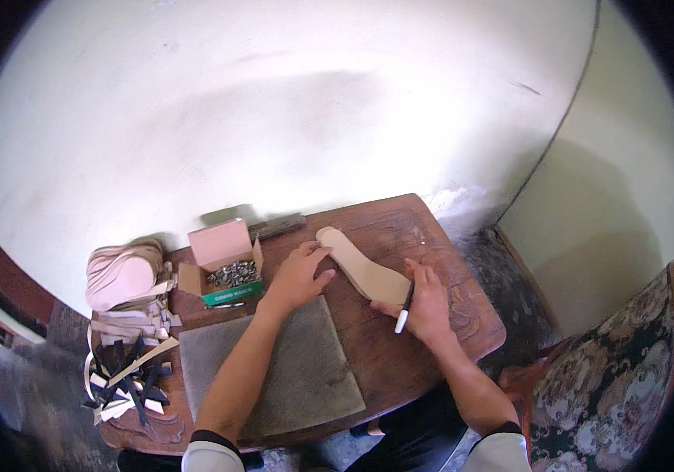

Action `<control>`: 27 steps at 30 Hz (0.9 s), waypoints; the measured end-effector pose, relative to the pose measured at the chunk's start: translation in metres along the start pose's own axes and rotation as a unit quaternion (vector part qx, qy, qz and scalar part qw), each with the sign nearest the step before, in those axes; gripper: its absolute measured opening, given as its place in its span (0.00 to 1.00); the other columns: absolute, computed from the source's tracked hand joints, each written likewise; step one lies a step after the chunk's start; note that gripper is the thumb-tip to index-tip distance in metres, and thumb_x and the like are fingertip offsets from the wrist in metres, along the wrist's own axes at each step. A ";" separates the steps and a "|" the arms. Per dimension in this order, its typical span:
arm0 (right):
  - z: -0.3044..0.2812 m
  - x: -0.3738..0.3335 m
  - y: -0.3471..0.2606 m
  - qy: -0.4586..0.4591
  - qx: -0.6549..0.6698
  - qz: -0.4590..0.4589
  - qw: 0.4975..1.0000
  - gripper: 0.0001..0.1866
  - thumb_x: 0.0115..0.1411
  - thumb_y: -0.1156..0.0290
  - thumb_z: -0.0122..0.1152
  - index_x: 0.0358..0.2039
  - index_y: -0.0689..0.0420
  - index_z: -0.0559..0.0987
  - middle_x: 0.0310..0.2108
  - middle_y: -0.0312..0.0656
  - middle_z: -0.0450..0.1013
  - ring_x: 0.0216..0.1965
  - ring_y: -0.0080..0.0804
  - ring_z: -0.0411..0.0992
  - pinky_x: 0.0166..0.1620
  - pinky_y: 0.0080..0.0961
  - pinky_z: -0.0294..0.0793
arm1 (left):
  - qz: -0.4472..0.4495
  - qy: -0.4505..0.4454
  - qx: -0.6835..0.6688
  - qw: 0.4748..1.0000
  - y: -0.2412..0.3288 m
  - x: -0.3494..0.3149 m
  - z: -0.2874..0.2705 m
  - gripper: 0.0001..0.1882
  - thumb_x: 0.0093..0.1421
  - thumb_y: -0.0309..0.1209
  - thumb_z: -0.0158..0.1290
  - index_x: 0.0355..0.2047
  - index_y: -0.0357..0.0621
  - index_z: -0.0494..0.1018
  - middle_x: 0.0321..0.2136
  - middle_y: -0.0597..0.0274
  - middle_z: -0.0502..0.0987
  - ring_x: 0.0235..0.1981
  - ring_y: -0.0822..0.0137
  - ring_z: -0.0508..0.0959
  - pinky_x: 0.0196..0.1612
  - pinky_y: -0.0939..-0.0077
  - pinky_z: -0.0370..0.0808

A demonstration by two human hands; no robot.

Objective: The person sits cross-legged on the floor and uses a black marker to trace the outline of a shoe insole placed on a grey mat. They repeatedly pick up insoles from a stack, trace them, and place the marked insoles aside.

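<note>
The work surface is a reddish-brown wooden table with rounded, carved corners, standing against a pale wall. A beige, sole-shaped flat piece lies on the right half of the table, its narrow end pointing away from the person and its broad end toward the right hand. Whether it is a single layer or several cannot be determined.

The right hand is closed around a slim pen with a dark barrel and a white end, the white end pointing down toward the person; its thumb and fingers also lie at the broad end of the piece. The left hand is spread, thumb apart from the fingers, with its fingertips at the narrow end; firm contact cannot be confirmed.

Left of the left hand stands an open cardboard box with a pink lid and green front, containing small shiny metal parts. Beyond it, at the table's left side, is a stack of pinkish sole-shaped pieces. Nearer the person lie loose black and whitish strips, beside a grey rectangular mat partly under the left forearm.
</note>
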State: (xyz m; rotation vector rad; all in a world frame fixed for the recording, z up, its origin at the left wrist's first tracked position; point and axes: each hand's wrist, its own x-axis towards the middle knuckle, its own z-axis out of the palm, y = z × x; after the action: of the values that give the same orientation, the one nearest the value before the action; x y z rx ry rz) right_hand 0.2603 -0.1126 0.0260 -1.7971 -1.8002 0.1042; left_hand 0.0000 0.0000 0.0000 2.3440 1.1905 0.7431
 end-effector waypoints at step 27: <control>0.201 0.061 -0.359 -0.036 0.331 -0.227 0.915 0.20 0.59 0.76 0.67 0.52 0.61 0.76 0.41 0.54 0.79 0.42 0.49 0.80 0.48 0.41 0.79 | -0.468 0.282 0.085 0.833 -0.178 -0.295 -0.292 0.25 0.64 0.38 0.59 0.56 0.34 0.76 0.43 0.42 0.84 0.45 0.54 0.85 0.49 0.63 0.80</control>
State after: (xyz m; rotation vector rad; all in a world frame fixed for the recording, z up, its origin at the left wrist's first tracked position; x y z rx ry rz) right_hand -0.1443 -0.0176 0.0424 -0.8930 -1.8803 0.5311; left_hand -0.4355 -0.1113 0.0440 1.3058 2.4455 0.9681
